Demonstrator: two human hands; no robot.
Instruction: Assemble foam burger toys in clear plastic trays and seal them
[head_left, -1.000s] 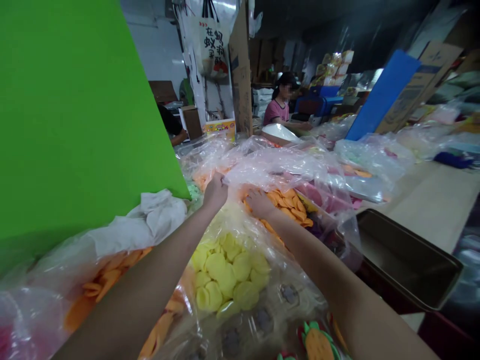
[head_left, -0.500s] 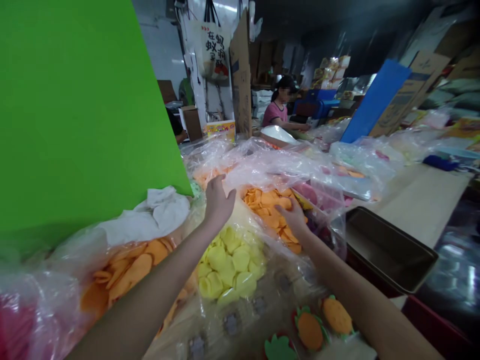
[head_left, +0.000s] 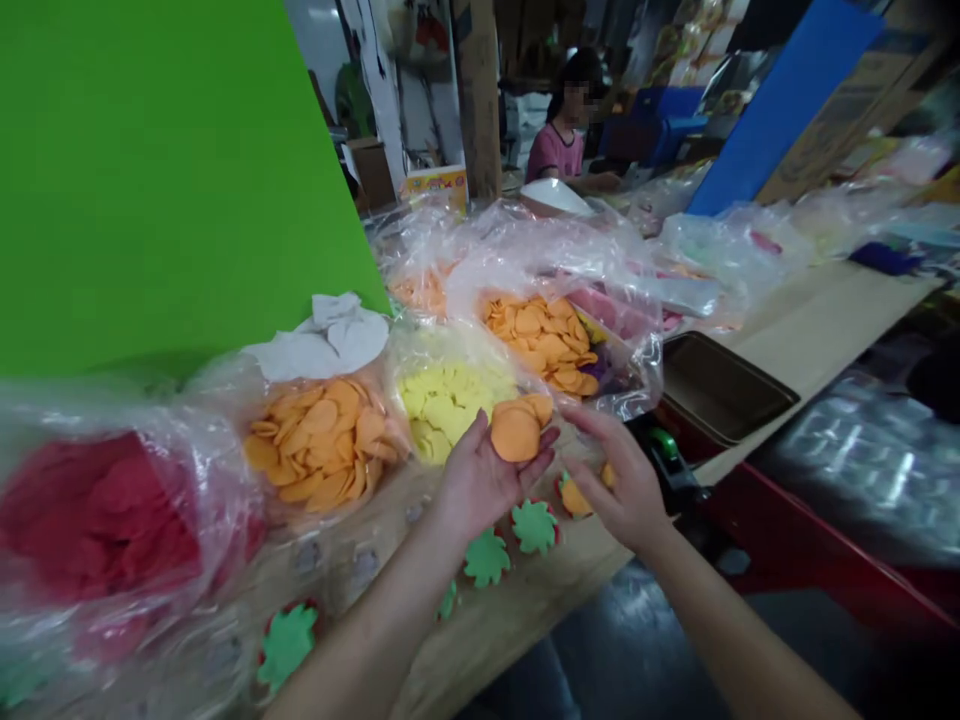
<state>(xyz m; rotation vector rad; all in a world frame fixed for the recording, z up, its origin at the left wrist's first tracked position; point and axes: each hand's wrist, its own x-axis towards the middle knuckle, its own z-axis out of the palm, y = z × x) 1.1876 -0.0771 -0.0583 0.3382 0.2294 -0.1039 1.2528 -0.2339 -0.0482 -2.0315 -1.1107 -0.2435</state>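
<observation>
Palm up, my left hand (head_left: 472, 490) carries a few flat, rounded orange pieces (head_left: 516, 432), its thumb beside them. Just to the right, my right hand (head_left: 621, 480) has its fingers stretched apart and shows nothing in its grasp. Behind the hands, a clear plastic bag holds a pile of orange pieces (head_left: 544, 340). Yellow pieces (head_left: 442, 395) fill another bag beyond my left hand. Below the hands, green leaf-shaped pieces (head_left: 535, 527) with red edges lie on the tabletop. Other orange pieces there are partly hidden by my right hand.
Bags of red pieces (head_left: 112, 515) and orange pieces (head_left: 326, 440) sit at the left, under a green panel (head_left: 165, 180). A dark tray (head_left: 727, 390) lies at the right, near a blue board (head_left: 784, 110). A person in a pink shirt (head_left: 555, 155) sits across the table.
My view has tipped downward. My right hand has come away from the bag of orange pieces towards me. My left hand, empty before, has turned palm up and now holds orange pieces.
</observation>
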